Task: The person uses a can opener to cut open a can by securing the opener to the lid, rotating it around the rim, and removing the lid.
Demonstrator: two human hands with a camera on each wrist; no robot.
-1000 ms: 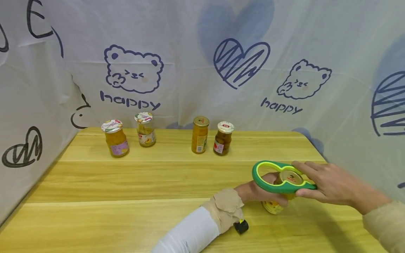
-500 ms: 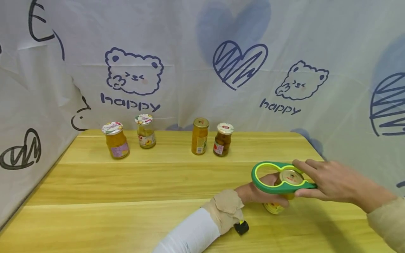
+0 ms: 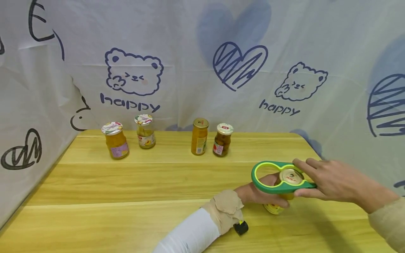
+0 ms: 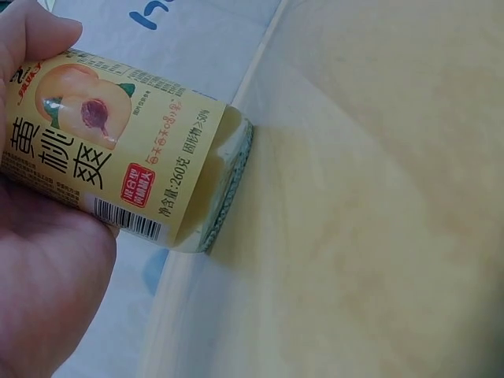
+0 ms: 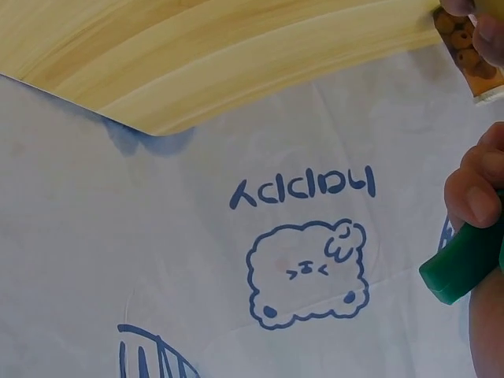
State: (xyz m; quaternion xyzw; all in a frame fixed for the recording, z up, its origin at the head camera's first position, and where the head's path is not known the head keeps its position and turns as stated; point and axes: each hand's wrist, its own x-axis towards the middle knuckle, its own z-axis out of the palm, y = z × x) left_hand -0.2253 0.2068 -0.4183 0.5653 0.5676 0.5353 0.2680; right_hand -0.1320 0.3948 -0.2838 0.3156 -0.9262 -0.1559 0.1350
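Note:
My left hand (image 3: pixel 264 194) grips a glass jar of yellow peaches (image 4: pixel 118 146) around its body. Its yellow label with a peach picture faces the left wrist camera, and its base is close to the wooden table. The jar's gold lid (image 3: pixel 291 176) sits within the narrower loop of a green jar opener (image 3: pixel 273 189) lined in lime. Fingers and thumb of my right hand (image 3: pixel 338 182) hold the opener's right end from both sides. In the right wrist view, only one end of the green opener (image 5: pixel 461 268) shows beside curled fingers (image 5: pixel 476 201).
Toward the back left stand an orange-filled jar (image 3: pixel 117 144) and a paler jar (image 3: pixel 146 135). A tall gold-lidded jar (image 3: pixel 199 138) and a dark white-lidded jar (image 3: pixel 222 142) stand at back centre. A white printed cloth (image 3: pixel 186 52) hangs behind the wooden table (image 3: pixel 126 182).
Both hands, the peach jar and the opener hold almost the same position. The head view has shifted slightly, and the right forearm sits a little further right.

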